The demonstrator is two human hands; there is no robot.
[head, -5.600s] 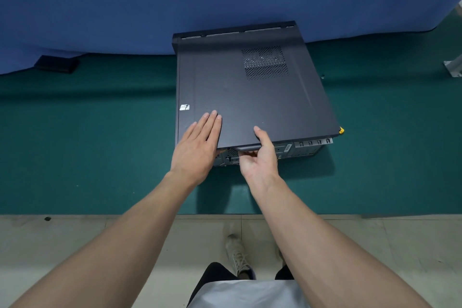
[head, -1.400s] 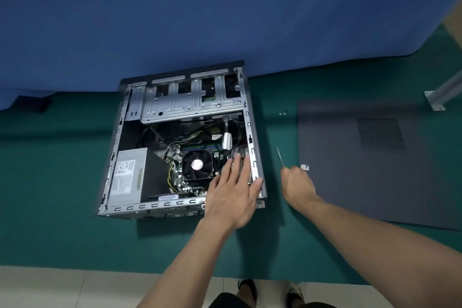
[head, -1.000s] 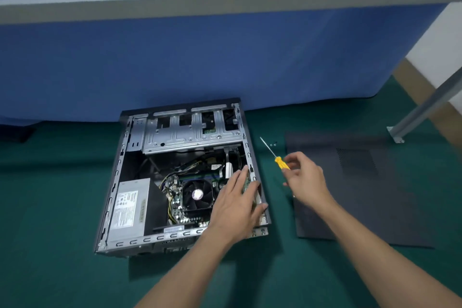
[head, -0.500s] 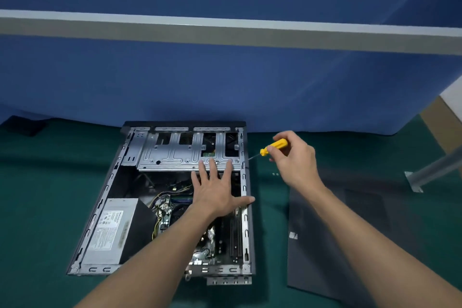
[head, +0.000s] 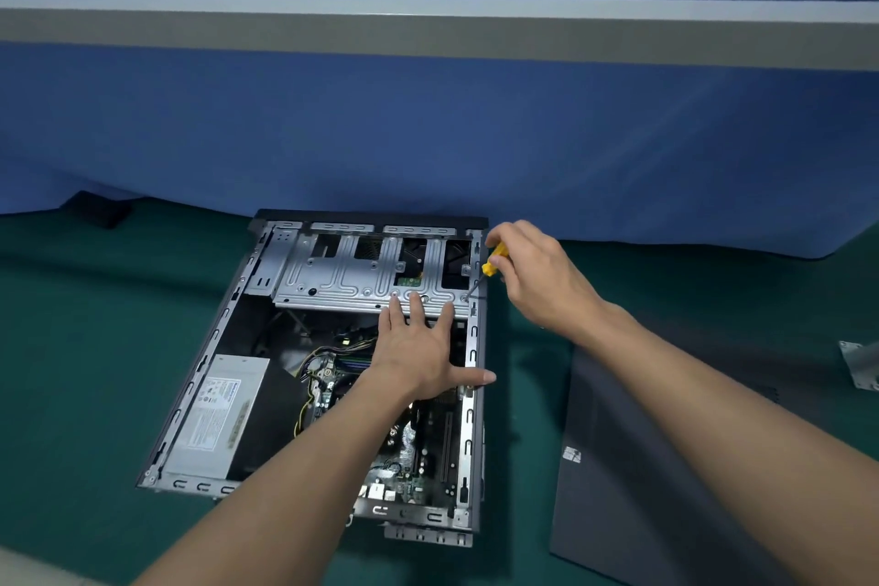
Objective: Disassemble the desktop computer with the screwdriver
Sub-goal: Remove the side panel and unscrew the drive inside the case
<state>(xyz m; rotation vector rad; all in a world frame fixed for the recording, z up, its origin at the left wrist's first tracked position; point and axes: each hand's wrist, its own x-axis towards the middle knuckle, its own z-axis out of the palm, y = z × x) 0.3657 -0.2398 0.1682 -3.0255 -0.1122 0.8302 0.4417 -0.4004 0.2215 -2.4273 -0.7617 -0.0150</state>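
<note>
Side panel beside case, left hand flat on cage, right hand gripping screwdriver

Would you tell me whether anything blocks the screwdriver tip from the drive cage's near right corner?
Nothing visible does. The screwdriver in the right hand has its tip at that corner of the drive cage; the left hand rests on the cage's near edge, beside the shaft, clear of it.

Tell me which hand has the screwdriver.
The right hand: it pinches the yellow-handled screwdriver, tip at the right near corner of the drive cage. The left hand lies flat, fingertips on that cage.
</note>
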